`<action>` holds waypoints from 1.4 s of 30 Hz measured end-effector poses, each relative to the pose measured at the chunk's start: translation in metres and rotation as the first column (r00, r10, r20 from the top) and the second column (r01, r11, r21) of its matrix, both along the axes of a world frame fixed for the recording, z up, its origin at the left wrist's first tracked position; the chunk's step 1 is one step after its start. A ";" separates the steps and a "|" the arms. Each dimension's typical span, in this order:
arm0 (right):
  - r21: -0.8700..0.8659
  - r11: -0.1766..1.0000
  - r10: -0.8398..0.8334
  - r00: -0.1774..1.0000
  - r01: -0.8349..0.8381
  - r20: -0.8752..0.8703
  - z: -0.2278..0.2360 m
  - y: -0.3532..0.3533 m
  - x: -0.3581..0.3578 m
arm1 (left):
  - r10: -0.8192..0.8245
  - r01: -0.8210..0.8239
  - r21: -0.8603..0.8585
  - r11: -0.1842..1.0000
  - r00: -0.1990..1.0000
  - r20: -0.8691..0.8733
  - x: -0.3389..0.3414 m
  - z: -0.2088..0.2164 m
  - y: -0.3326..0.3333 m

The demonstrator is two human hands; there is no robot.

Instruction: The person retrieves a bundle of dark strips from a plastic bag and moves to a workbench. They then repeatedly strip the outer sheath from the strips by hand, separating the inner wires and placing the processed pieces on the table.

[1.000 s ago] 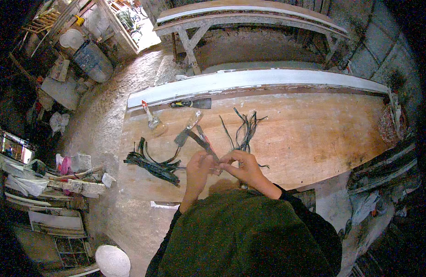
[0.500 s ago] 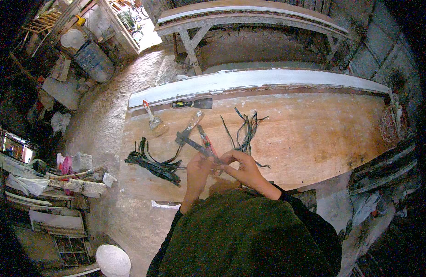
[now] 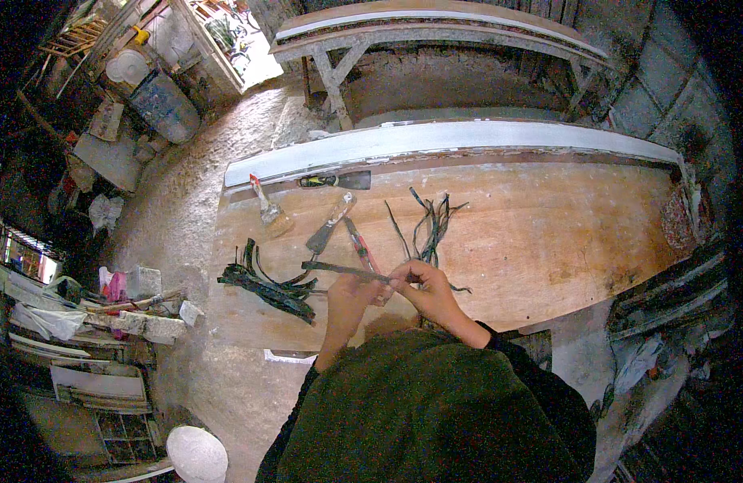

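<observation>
A dark flat strip (image 3: 339, 270) runs across in front of me, its free end pointing left above the wooden board. My left hand (image 3: 351, 299) is closed around its middle part. The right hand (image 3: 428, 291) pinches the strip's other end between thumb and fingers, close beside the left. A bundle of dark strips (image 3: 275, 288) lies just left of my left hand. Beyond my right hand is a looser bunch of thin dark strips (image 3: 432, 229). Past the held strip, a red utility knife (image 3: 358, 243) and a putty knife (image 3: 323, 235) lie on the board.
A paintbrush (image 3: 268, 211) and a second scraper (image 3: 336, 180) rest toward the board's far left. A long white-painted plank (image 3: 452, 138) borders the far edge of the wooden board (image 3: 548, 241). Behind stands a trestle bench (image 3: 339, 68). At left, a blue drum (image 3: 164, 105) stands on the floor.
The strip's free end has swung down toward me, so the strip now lies nearer to level and uncovers the putty knife's blade. Both hands remain close together in nearly the same place.
</observation>
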State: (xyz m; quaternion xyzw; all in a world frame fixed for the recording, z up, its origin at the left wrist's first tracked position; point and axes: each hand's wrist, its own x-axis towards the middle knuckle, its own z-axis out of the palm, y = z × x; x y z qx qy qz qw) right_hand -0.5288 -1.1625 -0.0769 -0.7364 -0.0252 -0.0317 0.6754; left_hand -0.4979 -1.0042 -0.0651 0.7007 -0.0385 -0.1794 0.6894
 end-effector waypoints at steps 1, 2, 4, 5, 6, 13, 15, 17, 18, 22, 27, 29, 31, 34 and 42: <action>0.007 1.000 0.002 1.000 -0.002 -0.009 0.000 0.000 0.000 | -0.022 0.022 0.020 1.000 1.000 0.014 0.000 0.000 0.000; 0.015 1.000 0.006 1.000 -0.005 -0.017 0.000 0.000 0.000 | -0.018 0.018 0.009 1.000 1.000 0.013 0.000 -0.001 0.001; 0.053 0.998 0.029 0.996 -0.024 -0.085 -0.001 -0.001 0.001 | -0.009 0.010 -0.013 1.000 1.000 0.013 0.000 -0.005 0.001; 0.073 0.997 0.040 0.992 -0.031 -0.119 -0.002 -0.002 0.001 | -0.008 0.008 -0.025 1.000 1.000 0.013 0.000 -0.006 0.001; 0.137 0.989 0.064 0.990 -0.047 -0.126 -0.006 -0.002 0.002 | -0.007 0.007 -0.037 0.999 1.000 0.014 -0.001 -0.007 0.001; 0.597 0.798 0.283 0.923 -0.077 -0.259 -0.007 -0.003 0.004 | 0.004 -0.021 -0.149 0.989 0.993 -0.114 -0.003 -0.003 -0.002; 0.646 0.760 0.305 0.918 -0.075 -0.252 -0.008 -0.003 0.004 | -0.005 -0.030 -0.187 0.982 0.983 -0.184 -0.003 -0.005 -0.001; 0.668 0.739 0.330 0.914 -0.094 -0.236 -0.009 -0.003 0.005 | 0.003 -0.057 -0.232 0.971 0.974 -0.227 -0.003 -0.009 -0.001; 0.620 0.780 0.291 0.926 -0.084 -0.241 -0.009 -0.002 0.004 | 0.017 -0.079 -0.257 0.963 0.972 -0.235 -0.003 -0.011 -0.001; 0.484 0.869 0.229 0.951 -0.103 -0.208 -0.011 -0.002 0.005 | 0.068 -0.138 -0.293 0.946 0.969 -0.237 -0.004 -0.012 -0.003; 0.274 0.953 0.166 0.979 -0.128 -0.118 -0.007 -0.001 0.002 | 0.122 -0.138 -0.195 0.971 0.988 -0.092 -0.005 -0.018 -0.004; 0.315 0.942 0.134 0.990 -0.113 -0.045 -0.010 0.002 0.002 | 0.112 -0.119 -0.166 0.979 0.992 -0.054 -0.005 -0.017 -0.004; 0.209 0.975 0.086 0.996 -0.077 -0.032 -0.012 0.002 0.002 | 0.098 -0.104 -0.164 0.981 0.994 -0.048 -0.005 -0.012 -0.006; 0.185 0.982 0.050 0.999 -0.047 -0.014 -0.019 0.003 0.002 | 0.104 -0.106 -0.058 0.993 0.994 -0.026 -0.006 -0.010 -0.006; 0.271 0.957 0.135 0.986 -0.106 -0.093 -0.017 -0.001 0.002 | 0.000 -0.002 0.043 0.999 0.999 0.039 -0.003 -0.029 0.001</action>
